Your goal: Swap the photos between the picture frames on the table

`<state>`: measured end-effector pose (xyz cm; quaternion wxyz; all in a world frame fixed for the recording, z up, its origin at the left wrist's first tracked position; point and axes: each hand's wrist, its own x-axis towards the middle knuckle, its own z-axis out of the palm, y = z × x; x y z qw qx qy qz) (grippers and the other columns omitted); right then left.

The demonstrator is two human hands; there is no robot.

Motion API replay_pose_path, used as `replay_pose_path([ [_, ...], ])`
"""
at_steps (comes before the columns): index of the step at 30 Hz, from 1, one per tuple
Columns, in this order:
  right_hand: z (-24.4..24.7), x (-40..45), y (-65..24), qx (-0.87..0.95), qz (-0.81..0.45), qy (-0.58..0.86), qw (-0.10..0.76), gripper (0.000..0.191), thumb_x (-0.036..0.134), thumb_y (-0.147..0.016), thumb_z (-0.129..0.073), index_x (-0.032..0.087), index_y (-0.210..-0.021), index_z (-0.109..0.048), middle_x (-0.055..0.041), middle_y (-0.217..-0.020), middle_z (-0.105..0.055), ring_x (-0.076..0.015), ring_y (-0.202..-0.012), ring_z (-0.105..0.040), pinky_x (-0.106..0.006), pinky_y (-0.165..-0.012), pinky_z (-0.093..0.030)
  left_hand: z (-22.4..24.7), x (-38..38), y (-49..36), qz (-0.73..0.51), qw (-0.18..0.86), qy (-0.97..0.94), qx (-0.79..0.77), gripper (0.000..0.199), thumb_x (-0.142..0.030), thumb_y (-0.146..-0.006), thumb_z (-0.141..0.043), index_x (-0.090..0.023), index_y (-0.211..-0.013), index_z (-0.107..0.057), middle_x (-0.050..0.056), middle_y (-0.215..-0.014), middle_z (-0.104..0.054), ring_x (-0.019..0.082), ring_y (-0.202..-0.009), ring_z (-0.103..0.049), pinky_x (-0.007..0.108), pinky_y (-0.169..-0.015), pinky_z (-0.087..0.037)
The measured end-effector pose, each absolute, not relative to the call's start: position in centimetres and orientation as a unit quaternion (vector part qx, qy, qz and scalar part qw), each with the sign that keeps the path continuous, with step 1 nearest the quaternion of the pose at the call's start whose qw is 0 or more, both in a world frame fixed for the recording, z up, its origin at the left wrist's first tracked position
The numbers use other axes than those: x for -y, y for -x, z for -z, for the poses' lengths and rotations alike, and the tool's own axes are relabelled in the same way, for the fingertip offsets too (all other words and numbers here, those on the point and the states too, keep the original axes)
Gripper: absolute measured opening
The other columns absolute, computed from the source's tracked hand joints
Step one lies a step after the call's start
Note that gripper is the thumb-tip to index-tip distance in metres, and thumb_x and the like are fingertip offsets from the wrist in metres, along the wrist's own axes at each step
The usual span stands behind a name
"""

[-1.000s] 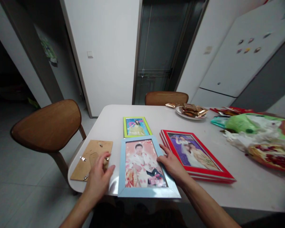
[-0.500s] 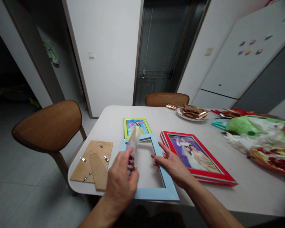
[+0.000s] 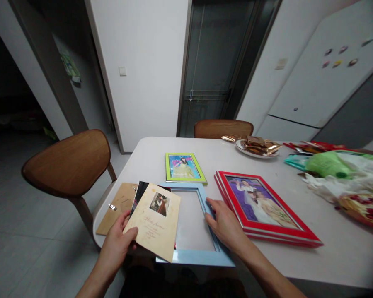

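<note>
My left hand [image 3: 116, 236] pinches a cream paper insert [image 3: 157, 231] with a small picture and printed lettering, along with a dark photo [image 3: 140, 191] mostly hidden behind it. The sheets hang tilted over the left side of a light blue picture frame [image 3: 202, 257]. On that frame's right side my right hand [image 3: 225, 223] is closed, thumb towards the opening. Partly covered by the sheets, a brown frame backboard [image 3: 112, 219] with metal clips lies at the left table edge. Just beyond the blue frame is a lime-green framed picture [image 3: 184, 167].
Stacked red picture frames [image 3: 267, 203] lie right of my right hand. Farther back stands a plate of wrapped snacks [image 3: 257, 147]. Plastic bags [image 3: 332, 165] and a cut pomegranate [image 3: 365, 209] occupy the right side. A wooden chair [image 3: 70, 163] stands left of the white table [image 3: 146, 155].
My left hand has moved left and turned the sheets from edge-on to facing me; they now cover part of the backboard. My right hand has closed on the blue frame's side.
</note>
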<state>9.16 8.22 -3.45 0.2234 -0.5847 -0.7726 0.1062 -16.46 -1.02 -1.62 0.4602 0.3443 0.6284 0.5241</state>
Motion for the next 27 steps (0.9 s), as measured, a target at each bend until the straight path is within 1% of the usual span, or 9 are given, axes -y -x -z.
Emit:
replay_pose_path([
  [4, 2.7, -7.2, -8.3, 0.775, -0.129, 0.544, 0.293, 0.038, 0.024, -0.072, -0.045, 0.01, -0.106, -0.055, -0.0153, -0.109, -0.052, -0.0246, -0.101, -0.047, -0.04, -0.088, -0.037, 1.2, 1.2, 16.1, -0.519, 0.486, -0.347, -0.612, 0.045, -0.027, -0.061, -0.059, -0.014, -0.103, -0.051, 0.003, -0.082, -0.063, 0.014, -0.059, -0.055, 0.019, -0.039, -0.039],
  [7, 2.0, -6.0, -7.0, 0.739, -0.315, 0.517, 0.295, 0.037, 0.033, -0.075, -0.044, 0.013, -0.103, -0.056, -0.01, -0.091, -0.061, -0.0192, -0.078, -0.056, -0.034, -0.071, -0.045, 0.9, 1.5, 15.6, -0.549, 0.496, -0.348, -0.576, 0.044, -0.03, -0.066, -0.057, -0.015, -0.107, -0.05, 0.003, -0.085, -0.064, 0.015, -0.063, -0.057, 0.02, -0.044, -0.041],
  [10, 1.3, -5.2, -5.4, 0.637, -0.538, 0.469, 0.29, 0.044, 0.041, -0.076, -0.043, 0.013, -0.109, -0.052, -0.0032, -0.07, -0.062, -0.0133, -0.055, -0.054, -0.026, -0.052, -0.043, 0.5, 1.9, 14.5, -0.573, 0.512, -0.344, -0.54, 0.048, -0.032, -0.069, -0.056, -0.016, -0.113, -0.045, 0.004, -0.089, -0.064, 0.017, -0.069, -0.059, 0.022, -0.048, -0.043],
  [13, 0.4, -5.1, -4.4, 0.498, -0.664, 0.394, 0.395, 0.043, 0.039, -0.077, -0.044, 0.018, -0.114, -0.046, -0.0008, -0.072, -0.062, -0.0117, -0.055, -0.054, -0.024, -0.052, -0.044, 0.3, 1.9, 13.5, -0.578, 0.527, -0.344, -0.519, 0.049, -0.034, -0.068, -0.058, -0.015, -0.111, -0.045, 0.005, -0.093, -0.063, 0.019, -0.076, -0.06, 0.026, -0.059, -0.047],
  [15, -0.2, -5.1, -4.2, 0.392, -0.693, 0.366, 0.482, 0.044, 0.036, -0.075, -0.047, 0.019, -0.116, -0.042, -0.0012, -0.075, -0.062, -0.0124, -0.061, -0.057, -0.023, -0.055, -0.045, 0.3, 1.8, 13.2, -0.585, 0.514, -0.345, -0.524, 0.046, -0.035, -0.067, -0.058, -0.016, -0.108, -0.046, 0.004, -0.094, -0.063, 0.02, -0.08, -0.06, 0.028, -0.068, -0.047],
  [17, -0.6, -5.1, -4.2, 0.318, -0.699, 0.365, 0.527, 0.049, 0.037, -0.074, -0.049, 0.018, -0.118, -0.039, -0.0021, -0.076, -0.063, -0.014, -0.066, -0.059, -0.024, -0.056, -0.046, 0.4, 1.5, 12.9, -0.587, 0.493, -0.344, -0.542, 0.043, -0.036, -0.068, -0.058, -0.016, -0.104, -0.048, 0.004, -0.094, -0.064, 0.02, -0.083, -0.06, 0.029, -0.073, -0.046],
  [22, 0.0, -4.3, -3.9, 0.34, -0.714, 0.369, 0.489, 0.053, 0.036, -0.073, -0.053, 0.02, -0.12, -0.036, -0.0036, -0.08, -0.065, -0.0192, -0.073, -0.061, -0.029, -0.06, -0.049, 1.4, 0.6, 11.3, -0.563, 0.486, -0.384, -0.547, 0.041, -0.035, -0.07, -0.054, -0.016, -0.106, -0.046, 0.006, -0.102, -0.061, 0.022, -0.096, -0.055, 0.032, -0.082, -0.043],
  [25, 0.7, -4.3, -4.1, 0.352, -0.696, 0.399, 0.482, 0.049, 0.035, -0.073, -0.051, 0.02, -0.118, -0.036, -0.0063, -0.09, -0.065, -0.0212, -0.077, -0.062, -0.032, -0.062, -0.05, 2.2, 0.2, 10.2, -0.547, 0.478, -0.418, -0.546, 0.046, -0.031, -0.074, -0.05, -0.017, -0.116, -0.038, 0.008, -0.115, -0.053, 0.022, -0.106, -0.048, 0.032, -0.088, -0.039],
  [27, 0.9, -4.8, -4.9, 0.372, -0.671, 0.426, 0.479, 0.044, 0.033, -0.072, -0.051, 0.018, -0.112, -0.039, -0.0079, -0.096, -0.063, -0.0212, -0.077, -0.062, -0.031, -0.063, -0.05, 2.6, 0.2, 9.9, -0.535, 0.473, -0.437, -0.546, 0.053, -0.03, -0.075, -0.047, -0.016, -0.122, -0.029, 0.01, -0.118, -0.049, 0.022, -0.106, -0.048, 0.033, -0.088, -0.039],
])
